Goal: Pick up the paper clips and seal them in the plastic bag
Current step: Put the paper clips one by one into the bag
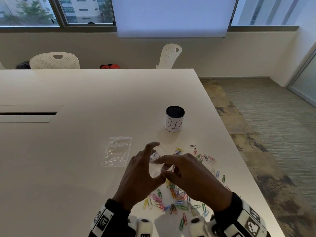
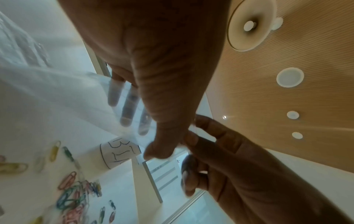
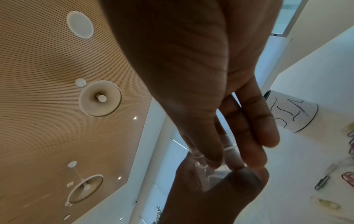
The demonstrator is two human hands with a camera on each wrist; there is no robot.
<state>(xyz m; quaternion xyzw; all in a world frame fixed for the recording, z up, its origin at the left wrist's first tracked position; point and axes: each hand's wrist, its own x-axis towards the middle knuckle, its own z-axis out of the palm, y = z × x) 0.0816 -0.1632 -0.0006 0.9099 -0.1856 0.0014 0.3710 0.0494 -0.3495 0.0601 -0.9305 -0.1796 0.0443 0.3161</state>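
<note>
Clear, crinkly plastic bag raised over smooth white table, pinched at rim between left hand and right hand, fingers curled on thin film. Coloured wire paper clips strewn loose on tabletop beneath and right of hands. Second flat clear bag left. Cylindrical cup, paper-wrapped, beyond.

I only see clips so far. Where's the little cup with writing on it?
In the head view, the cup stands upright on the white table, beyond both hands and the scattered paper clips, right of the flat plastic bag.
</note>
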